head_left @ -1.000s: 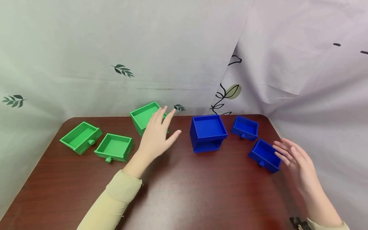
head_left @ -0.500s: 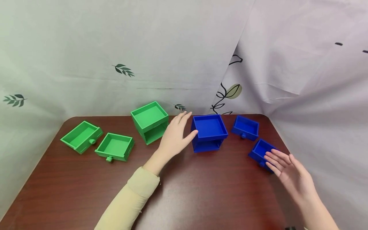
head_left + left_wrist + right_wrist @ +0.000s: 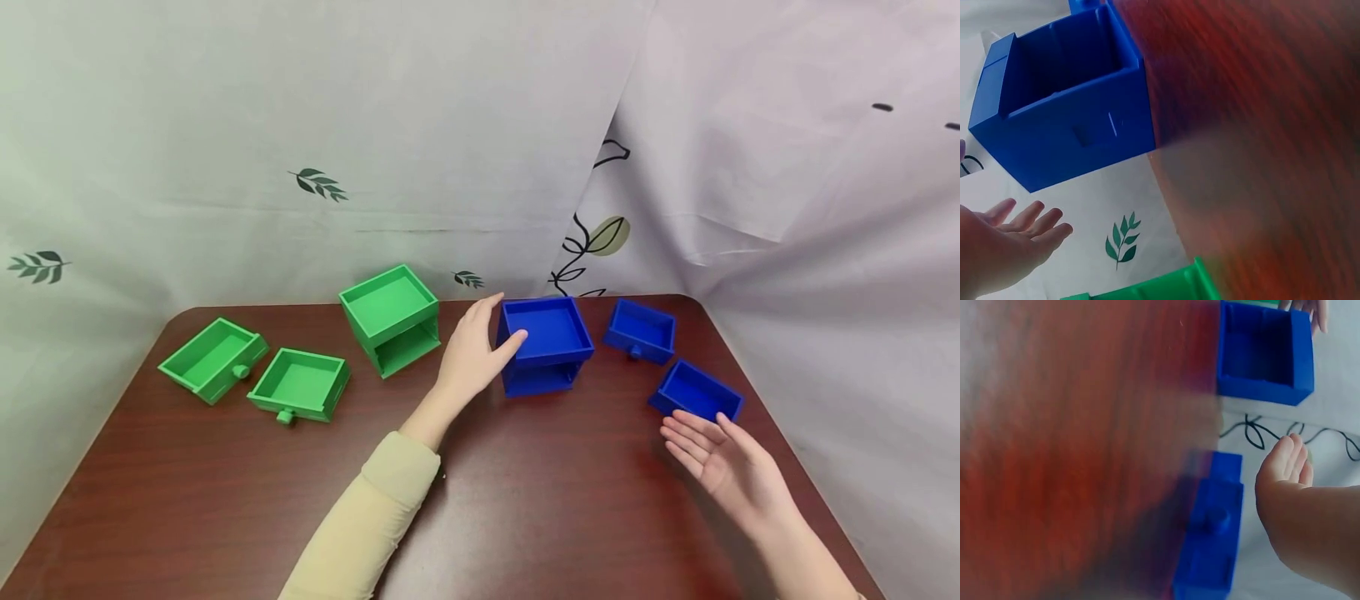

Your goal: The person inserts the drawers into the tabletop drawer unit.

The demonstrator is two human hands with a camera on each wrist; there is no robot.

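Note:
A blue cabinet (image 3: pixel 543 333), with a shallow tray top and an open front, stands at the back of the table. My left hand (image 3: pixel 471 350) is at its left side, thumb near the front left corner and fingers stretched along the side; the left wrist view shows a gap between these fingers and the cabinet (image 3: pixel 1085 125). My right hand (image 3: pixel 727 467) hovers palm up with straight fingers, overlapping the front of a blue drawer (image 3: pixel 697 390). Behind that lies a second blue drawer (image 3: pixel 641 329) with a round knob. Neither hand holds anything.
A green cabinet (image 3: pixel 390 308) with an open front stands left of the blue one. Two green drawers with knobs, one farther left (image 3: pixel 210 354) and one nearer (image 3: pixel 302 382), lie on the brown table (image 3: pixel 525 517). A pale patterned cloth (image 3: pixel 375 125) hangs behind.
My left hand has moved right from over the green cabinet to the blue cabinet's left side. My right hand has come left and nearer, in front of the near blue drawer.

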